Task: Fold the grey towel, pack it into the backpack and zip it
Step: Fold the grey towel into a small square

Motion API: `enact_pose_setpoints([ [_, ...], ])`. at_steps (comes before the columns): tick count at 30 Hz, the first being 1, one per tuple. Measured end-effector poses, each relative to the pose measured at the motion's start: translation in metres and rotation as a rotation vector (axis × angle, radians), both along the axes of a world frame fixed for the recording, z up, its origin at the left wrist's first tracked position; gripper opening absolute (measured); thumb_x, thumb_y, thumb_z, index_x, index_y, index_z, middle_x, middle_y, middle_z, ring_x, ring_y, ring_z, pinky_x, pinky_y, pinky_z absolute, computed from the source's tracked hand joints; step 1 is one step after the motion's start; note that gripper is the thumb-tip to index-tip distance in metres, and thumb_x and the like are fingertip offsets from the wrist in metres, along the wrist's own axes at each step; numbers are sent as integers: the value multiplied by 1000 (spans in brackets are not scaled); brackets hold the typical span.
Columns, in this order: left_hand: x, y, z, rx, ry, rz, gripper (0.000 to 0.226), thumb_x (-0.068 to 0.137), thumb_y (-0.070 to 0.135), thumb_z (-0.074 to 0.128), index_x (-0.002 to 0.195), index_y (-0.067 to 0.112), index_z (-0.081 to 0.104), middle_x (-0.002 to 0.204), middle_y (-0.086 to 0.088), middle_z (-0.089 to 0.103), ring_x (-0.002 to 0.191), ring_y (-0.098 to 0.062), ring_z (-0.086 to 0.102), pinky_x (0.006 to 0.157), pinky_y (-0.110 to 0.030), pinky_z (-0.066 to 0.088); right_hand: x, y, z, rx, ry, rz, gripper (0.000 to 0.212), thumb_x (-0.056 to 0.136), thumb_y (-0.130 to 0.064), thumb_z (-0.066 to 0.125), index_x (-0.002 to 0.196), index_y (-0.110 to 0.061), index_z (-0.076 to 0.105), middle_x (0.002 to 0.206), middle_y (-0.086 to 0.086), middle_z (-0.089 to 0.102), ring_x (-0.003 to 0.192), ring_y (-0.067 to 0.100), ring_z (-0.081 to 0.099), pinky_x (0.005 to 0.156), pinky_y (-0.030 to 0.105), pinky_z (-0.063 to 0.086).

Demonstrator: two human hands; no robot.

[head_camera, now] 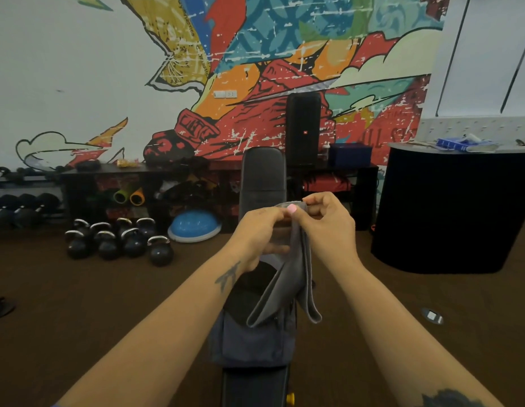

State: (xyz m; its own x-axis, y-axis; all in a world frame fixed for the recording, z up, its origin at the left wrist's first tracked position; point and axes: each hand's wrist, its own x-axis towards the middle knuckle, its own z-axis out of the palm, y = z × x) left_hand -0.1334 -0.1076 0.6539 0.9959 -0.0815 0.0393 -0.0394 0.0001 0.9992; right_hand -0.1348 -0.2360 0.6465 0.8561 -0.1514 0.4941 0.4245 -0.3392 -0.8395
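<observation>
I hold the grey towel [293, 277] up in front of me, doubled over so that two folded flaps hang down. My left hand [259, 233] and my right hand [325, 224] pinch its top edge close together, fingertips almost touching. Below the towel the dark grey backpack [252, 339] lies on the black workout bench [262, 177], its mouth open and dark inside. The towel's lower ends hang just above the backpack's opening.
Several kettlebells [120, 240] and a blue balance dome [193, 226] stand on the brown floor to the left. A dumbbell rack [17, 207] is at far left, a low shelf with a tall black speaker [303, 127] behind the bench, a black round counter [449, 212] at right.
</observation>
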Motion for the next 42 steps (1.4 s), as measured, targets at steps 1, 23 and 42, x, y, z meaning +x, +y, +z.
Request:
enact_pose_setpoints([
  [1, -1, 0, 2, 12, -8, -37, 28, 91, 19, 49, 111, 18, 69, 108, -8, 70, 101, -22, 67, 76, -37, 59, 1, -1, -1, 11, 24, 29, 32, 75, -34, 77, 99, -27, 56, 86, -15, 63, 81, -4, 61, 65, 8, 48],
  [23, 19, 46, -2, 1180, -636, 152, 36, 74, 58, 67, 95, 29, 71, 141, 10, 40, 134, -18, 22, 107, -45, 22, 13, -40, 8, 104, 122, -8, 26, 87, -8, 66, 106, -20, 53, 86, -9, 62, 83, 4, 60, 69, 16, 45],
  [42, 23, 12, -14, 463, -597, 25, 30, 84, 17, 68, 90, 38, 47, 97, 8, 61, 92, -10, 61, 77, -18, 49, 21, -27, 18, -806, 131, 149, 61, 76, -52, 69, 130, -30, 49, 128, -7, 54, 123, 20, 47, 111, 58, 23],
])
